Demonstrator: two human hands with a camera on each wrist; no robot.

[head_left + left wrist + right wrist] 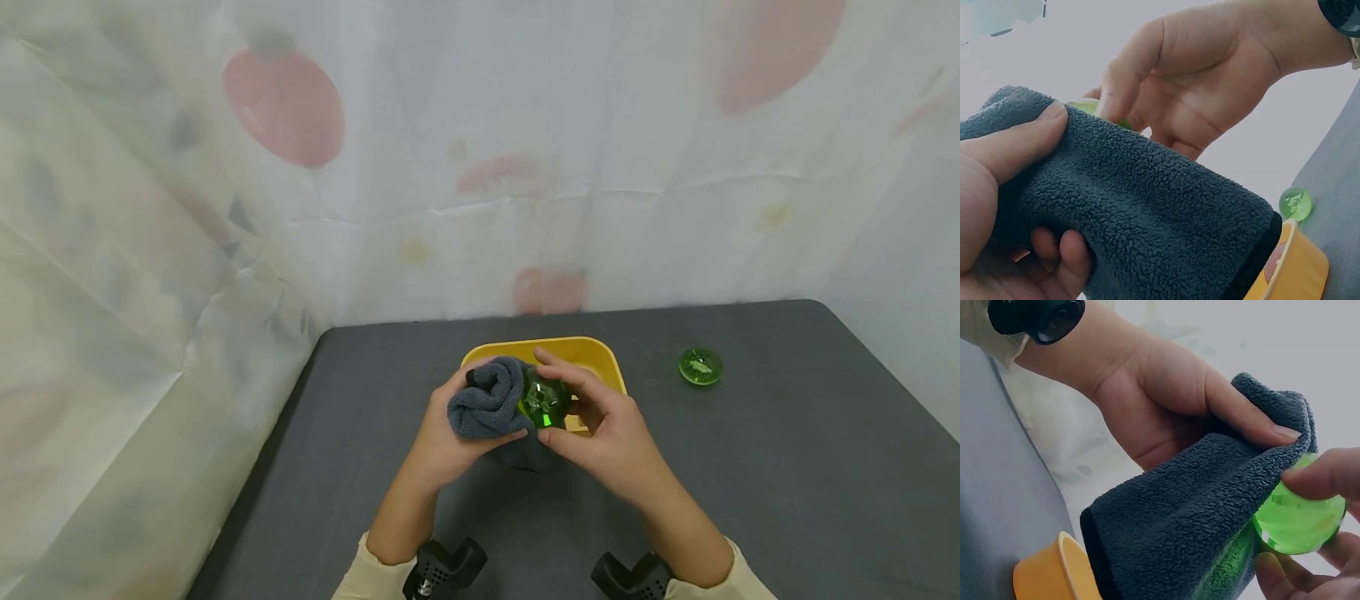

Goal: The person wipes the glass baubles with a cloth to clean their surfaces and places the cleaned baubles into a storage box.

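1. I am holding my left hand point(442, 437) curled round a bunched grey cloth point(487, 407); the thumb point(1019, 140) is pressing along the top of the fleece and the fingertips point(1063, 250) are tucking up beneath it.
2. I am gripping a green glass ball point(544, 400) in my right hand point(600, 433), fingers bent round it from above and below; the right wrist view is showing one fingertip point(1322, 475) on its upper side and others cupping it from under.
3. The cloth is touching the ball on its left side and wrapping partly round it; in the right wrist view the fleece is covering the near half of the glass point(1300, 515).
4. Both hands are meeting above the middle of the dark grey table point(787, 467), just over a yellow tray point(592, 350) whose far rim is showing behind my fingers.
5. The cloth's hanging end is reaching down just beside the tray's rim point(1300, 269) in the left wrist view; I cannot tell whether it is touching.
6. A second green glass piece point(701, 366) is lying on the table well apart to the right of the tray, untouched.
7. A pale printed curtain point(480, 158) is hanging behind the table.
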